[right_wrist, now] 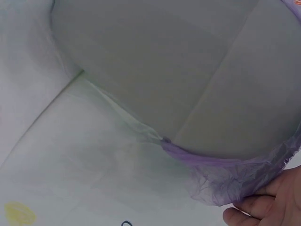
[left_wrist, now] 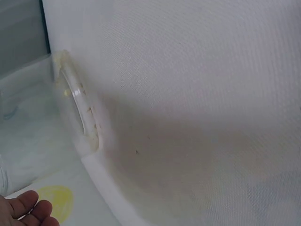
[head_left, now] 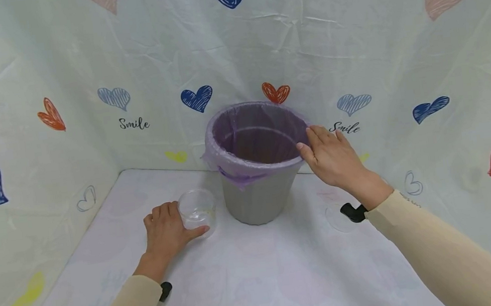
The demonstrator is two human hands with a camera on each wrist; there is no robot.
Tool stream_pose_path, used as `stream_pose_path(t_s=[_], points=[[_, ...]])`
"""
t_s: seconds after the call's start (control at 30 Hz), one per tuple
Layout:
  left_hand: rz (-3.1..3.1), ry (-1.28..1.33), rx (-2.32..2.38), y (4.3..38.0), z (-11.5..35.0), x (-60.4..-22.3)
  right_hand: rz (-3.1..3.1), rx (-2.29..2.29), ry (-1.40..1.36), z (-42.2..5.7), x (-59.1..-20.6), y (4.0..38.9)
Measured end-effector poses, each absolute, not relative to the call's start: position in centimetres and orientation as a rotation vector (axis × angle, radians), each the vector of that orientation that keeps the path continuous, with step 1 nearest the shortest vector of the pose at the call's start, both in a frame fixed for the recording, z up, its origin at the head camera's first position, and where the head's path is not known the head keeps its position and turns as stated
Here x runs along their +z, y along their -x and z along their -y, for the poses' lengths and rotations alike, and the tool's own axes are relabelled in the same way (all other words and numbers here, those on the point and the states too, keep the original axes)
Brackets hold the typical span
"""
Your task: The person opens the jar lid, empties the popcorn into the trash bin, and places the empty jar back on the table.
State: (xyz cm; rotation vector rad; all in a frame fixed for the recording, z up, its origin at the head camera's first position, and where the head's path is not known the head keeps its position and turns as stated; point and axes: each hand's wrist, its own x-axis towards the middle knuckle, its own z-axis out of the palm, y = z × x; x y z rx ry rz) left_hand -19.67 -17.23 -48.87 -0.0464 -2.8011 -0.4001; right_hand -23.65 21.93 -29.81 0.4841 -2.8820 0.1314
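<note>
In the head view, my left hand (head_left: 166,232) is beside a clear plastic cup (head_left: 197,210) on the table. The thumb lies across the cup's front and the fingers are at its left and back. In the left wrist view, loosely bent fingertips (left_wrist: 35,209) show below the cup (left_wrist: 33,127). My right hand (head_left: 332,155) rests at the right rim of a grey trash can (head_left: 257,197), fingers extended against its purple bag (head_left: 238,166). In the right wrist view, those fingers (right_wrist: 256,207) touch the bag (right_wrist: 221,176) under the rim.
A thin transparent round disc (head_left: 338,219) lies on the white tablecloth (head_left: 260,282) near the right wrist. The trash can stands close to a pale curtain (head_left: 147,48) printed with hearts, which surrounds the table at the back and sides.
</note>
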Motion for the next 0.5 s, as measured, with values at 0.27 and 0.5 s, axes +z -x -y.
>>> stream_pose_path(t_s=[0.27, 0.5], points=[[2.825, 0.053, -0.434, 19.5, 17.5, -48.5, 2.764, 0.152, -0.461, -22.0, -30.6, 23.7], [2.751, 0.094, -0.425, 17.9, 18.1, -48.0, 2.657, 0.253, -0.430, -22.2, -32.0, 22.6]])
